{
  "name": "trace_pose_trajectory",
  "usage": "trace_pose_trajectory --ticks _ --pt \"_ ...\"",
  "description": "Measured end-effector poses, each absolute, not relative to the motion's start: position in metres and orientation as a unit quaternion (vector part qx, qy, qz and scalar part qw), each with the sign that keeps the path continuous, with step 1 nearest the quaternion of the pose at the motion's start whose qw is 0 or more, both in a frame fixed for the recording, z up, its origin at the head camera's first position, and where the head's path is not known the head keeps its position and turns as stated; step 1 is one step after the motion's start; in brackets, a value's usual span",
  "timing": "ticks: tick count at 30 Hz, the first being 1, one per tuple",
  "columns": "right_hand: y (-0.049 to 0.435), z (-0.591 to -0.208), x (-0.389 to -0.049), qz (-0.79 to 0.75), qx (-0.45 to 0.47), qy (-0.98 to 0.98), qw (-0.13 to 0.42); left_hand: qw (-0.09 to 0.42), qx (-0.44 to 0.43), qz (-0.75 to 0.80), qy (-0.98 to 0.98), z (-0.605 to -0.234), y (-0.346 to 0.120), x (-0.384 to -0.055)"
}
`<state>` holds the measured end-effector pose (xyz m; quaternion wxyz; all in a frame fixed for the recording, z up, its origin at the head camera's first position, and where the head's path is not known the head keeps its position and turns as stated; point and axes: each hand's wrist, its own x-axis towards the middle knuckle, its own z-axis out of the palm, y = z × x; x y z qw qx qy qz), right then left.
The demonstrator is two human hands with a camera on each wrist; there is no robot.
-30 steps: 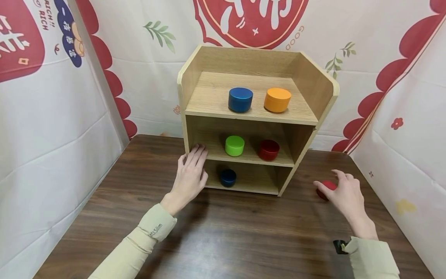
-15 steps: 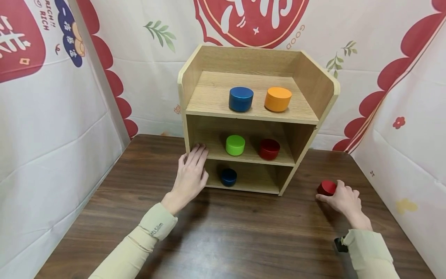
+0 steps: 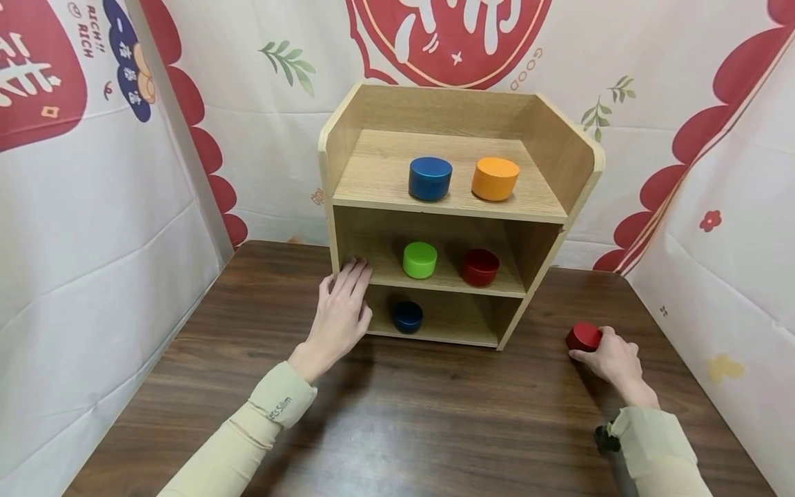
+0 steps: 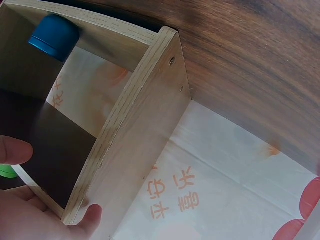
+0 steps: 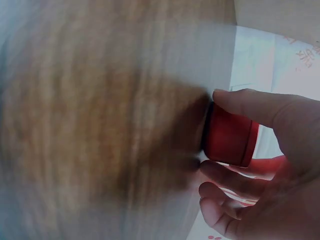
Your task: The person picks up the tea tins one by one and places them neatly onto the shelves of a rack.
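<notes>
My right hand (image 3: 615,359) grips a small round red tin (image 3: 584,336) low over the right side of the table. In the right wrist view the red tin (image 5: 230,135) sits between the thumb and fingers. My left hand (image 3: 340,314) holds the wooden shelf unit (image 3: 447,211) at its left front edge. Seen from the left wrist, the thumb is below the middle board, while one finger lies along the outside of the side panel (image 4: 135,125). Near that hand are a green tin (image 3: 419,260) and a dark blue tin (image 3: 408,317).
On the top shelf stand a blue tin (image 3: 430,178) and an orange tin (image 3: 495,179). A dark red tin (image 3: 480,268) shares the middle shelf with the green one. Printed white cloth (image 3: 261,172) surrounds the dark wooden table (image 3: 435,421) at the back and sides.
My right hand has come down to the red tin, and its fingers have closed round it. The left hand stays on the shelf unit's edge.
</notes>
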<state>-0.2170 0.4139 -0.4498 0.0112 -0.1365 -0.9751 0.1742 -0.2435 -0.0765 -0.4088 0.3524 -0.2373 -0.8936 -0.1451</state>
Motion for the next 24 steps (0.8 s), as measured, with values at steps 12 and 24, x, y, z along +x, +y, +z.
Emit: trace_pose_trajectory --ticks 12,24 --pt "0.415 -0.454 -0.216 0.184 -0.136 -0.973 0.037 0.359 -0.237 -0.145 -0.891 -0.41 -0.077 -0.242" --pt "0.396 -0.438 -0.209 0.192 -0.086 -0.975 0.075 0.353 -0.234 -0.145 -0.894 -0.409 -0.075 -0.243"
